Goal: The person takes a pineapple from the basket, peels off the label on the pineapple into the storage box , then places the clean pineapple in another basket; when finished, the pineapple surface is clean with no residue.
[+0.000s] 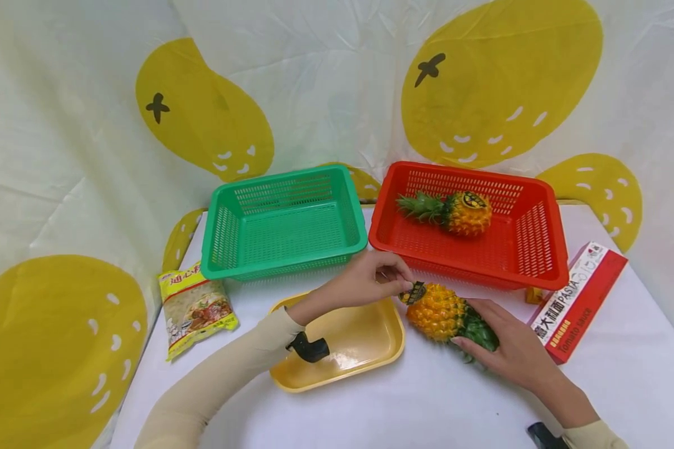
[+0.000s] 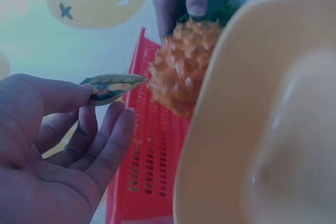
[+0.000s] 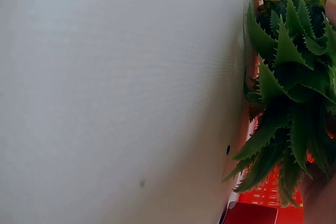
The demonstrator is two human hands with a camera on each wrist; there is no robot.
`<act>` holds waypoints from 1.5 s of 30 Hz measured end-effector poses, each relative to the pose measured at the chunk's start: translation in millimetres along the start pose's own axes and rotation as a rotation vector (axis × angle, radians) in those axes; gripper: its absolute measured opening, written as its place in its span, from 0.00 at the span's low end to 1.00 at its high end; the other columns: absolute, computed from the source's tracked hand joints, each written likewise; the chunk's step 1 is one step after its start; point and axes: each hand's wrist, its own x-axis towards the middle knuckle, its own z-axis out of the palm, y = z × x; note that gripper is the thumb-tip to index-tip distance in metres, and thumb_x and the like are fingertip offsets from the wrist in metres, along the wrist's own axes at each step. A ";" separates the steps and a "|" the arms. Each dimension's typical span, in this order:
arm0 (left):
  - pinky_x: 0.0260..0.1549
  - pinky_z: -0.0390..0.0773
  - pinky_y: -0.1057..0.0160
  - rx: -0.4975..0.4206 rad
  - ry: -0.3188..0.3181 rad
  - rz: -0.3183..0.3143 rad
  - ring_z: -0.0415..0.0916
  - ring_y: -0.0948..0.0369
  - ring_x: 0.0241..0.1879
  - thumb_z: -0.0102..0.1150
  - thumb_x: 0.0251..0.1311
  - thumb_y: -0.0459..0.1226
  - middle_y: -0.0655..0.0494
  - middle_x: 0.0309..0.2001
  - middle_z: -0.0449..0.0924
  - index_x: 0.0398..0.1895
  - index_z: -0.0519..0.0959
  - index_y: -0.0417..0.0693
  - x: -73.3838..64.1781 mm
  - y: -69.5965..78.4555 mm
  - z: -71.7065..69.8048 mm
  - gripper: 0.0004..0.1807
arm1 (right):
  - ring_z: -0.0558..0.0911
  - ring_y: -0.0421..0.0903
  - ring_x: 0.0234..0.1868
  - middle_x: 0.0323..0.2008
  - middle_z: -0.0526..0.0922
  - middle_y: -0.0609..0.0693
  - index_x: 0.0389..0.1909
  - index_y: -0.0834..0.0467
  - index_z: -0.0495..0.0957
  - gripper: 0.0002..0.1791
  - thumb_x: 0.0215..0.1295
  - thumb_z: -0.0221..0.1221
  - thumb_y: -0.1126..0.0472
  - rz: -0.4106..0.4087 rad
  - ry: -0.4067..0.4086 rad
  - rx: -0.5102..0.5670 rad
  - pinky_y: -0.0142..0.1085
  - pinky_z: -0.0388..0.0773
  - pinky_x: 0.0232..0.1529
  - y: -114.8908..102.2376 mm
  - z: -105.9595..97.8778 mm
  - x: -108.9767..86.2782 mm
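Observation:
In the head view a small orange pineapple lies on its side on the white table, its base toward my left hand. That hand pinches a dark and yellow label between thumb and finger at the base. From the left wrist view the label looks bent, its far edge against or close to the fruit; contact is hard to tell. My right hand grips the pineapple round its green crown, which fills the right side of the right wrist view. The crown is partly hidden under that hand in the head view.
Below my left forearm is a yellow tray. Behind stand a green basket and a red basket holding another labelled pineapple. A bag of pasta lies left, a red and white pasta box right.

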 end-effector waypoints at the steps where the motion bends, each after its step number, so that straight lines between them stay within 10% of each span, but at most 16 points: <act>1: 0.41 0.85 0.63 -0.001 0.005 -0.015 0.84 0.64 0.37 0.69 0.71 0.33 0.58 0.39 0.86 0.44 0.86 0.43 -3.9 -1.3 -2.3 0.03 | 0.79 0.62 0.60 0.63 0.80 0.61 0.72 0.59 0.73 0.45 0.60 0.76 0.41 0.000 0.001 -0.001 0.68 0.78 0.53 0.1 0.4 0.1; 17: 0.34 0.85 0.40 -0.087 0.018 -0.187 0.87 0.48 0.28 0.68 0.70 0.31 0.43 0.31 0.85 0.41 0.84 0.38 -62.3 -26.5 -22.9 0.03 | 0.80 0.63 0.58 0.62 0.81 0.62 0.70 0.62 0.75 0.44 0.60 0.75 0.40 0.010 -0.006 -0.031 0.67 0.80 0.50 -2.3 -0.1 0.9; 33: 0.29 0.87 0.51 -0.060 -0.065 -0.329 0.86 0.41 0.27 0.69 0.65 0.23 0.37 0.30 0.86 0.35 0.83 0.34 -67.4 -38.2 -2.2 0.03 | 0.79 0.63 0.59 0.63 0.80 0.62 0.72 0.61 0.73 0.45 0.61 0.74 0.39 0.020 -0.015 -0.029 0.67 0.78 0.52 -2.1 0.7 0.8; 45: 0.33 0.80 0.69 0.336 -0.044 -0.209 0.80 0.65 0.31 0.67 0.62 0.21 0.52 0.31 0.85 0.34 0.85 0.38 -65.2 -45.7 0.3 0.05 | 0.79 0.63 0.60 0.64 0.79 0.61 0.72 0.61 0.73 0.46 0.61 0.74 0.39 0.019 -0.017 -0.032 0.67 0.78 0.53 -1.3 0.8 -0.3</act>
